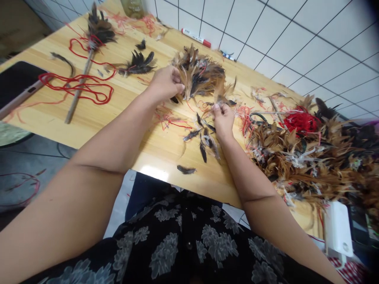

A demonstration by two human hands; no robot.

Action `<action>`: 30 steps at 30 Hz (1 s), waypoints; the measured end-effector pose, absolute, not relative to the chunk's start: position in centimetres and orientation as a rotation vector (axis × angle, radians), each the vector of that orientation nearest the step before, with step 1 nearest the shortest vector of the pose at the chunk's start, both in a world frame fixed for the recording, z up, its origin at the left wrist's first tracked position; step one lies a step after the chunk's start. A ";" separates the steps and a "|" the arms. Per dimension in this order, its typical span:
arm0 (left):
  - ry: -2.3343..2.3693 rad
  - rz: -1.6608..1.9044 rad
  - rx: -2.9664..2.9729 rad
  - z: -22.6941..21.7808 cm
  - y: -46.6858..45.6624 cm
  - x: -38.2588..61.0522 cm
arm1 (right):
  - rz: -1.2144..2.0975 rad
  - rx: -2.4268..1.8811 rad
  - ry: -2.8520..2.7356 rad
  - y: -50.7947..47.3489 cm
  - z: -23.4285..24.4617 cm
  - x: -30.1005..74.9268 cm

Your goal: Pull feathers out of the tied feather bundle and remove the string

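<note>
A bunch of brown and black feathers [201, 73] lies on the wooden table in front of me. At its left edge is my left hand [167, 83], fingers curled and thumb pressed against a feather of the bunch. My right hand [223, 120] is closed in a pinch on a brown feather [221, 96], just below and right of the bunch. Several small dark feathers [204, 138] are scattered beside my right hand. To the left, a wooden stick [78, 92] has dark feathers [100, 27] tied at its top, with red cord [89, 88] looped over it.
A large pile of feather bundles [299, 157] covers the table's right end, with a red string bundle [302, 120] on it. A phone [22, 85] sits at the left edge. A red marker [195, 38] lies by the tiled wall [237, 23]. A white device [339, 228] stands lower right.
</note>
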State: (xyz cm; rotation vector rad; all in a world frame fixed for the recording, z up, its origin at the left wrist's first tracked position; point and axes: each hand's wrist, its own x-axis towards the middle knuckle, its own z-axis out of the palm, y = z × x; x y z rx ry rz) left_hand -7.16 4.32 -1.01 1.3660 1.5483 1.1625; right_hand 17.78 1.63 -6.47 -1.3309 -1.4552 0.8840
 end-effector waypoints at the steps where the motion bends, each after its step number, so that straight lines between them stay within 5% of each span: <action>1: 1.617 1.224 1.392 -0.8 4.3 -7.4 | 0.886 -1.335 -1.429 1.6 -6.4 17.8; 13: 1.988 0.523 1.803 0.5 2.2 -5.2 | 0.859 -1.246 -1.468 2.6 -8.2 18.1; 20: 1.909 0.824 1.708 -0.5 2.8 -5.4 | 0.779 -1.218 -1.578 3.1 -9.3 18.3; 25: 1.538 1.193 1.475 0.1 2.5 -5.0 | 0.823 -1.233 -1.528 3.0 -8.9 18.3; 30: 1.120 1.191 1.240 -0.2 1.7 -3.2 | 0.852 -1.229 -1.546 2.8 -8.5 18.2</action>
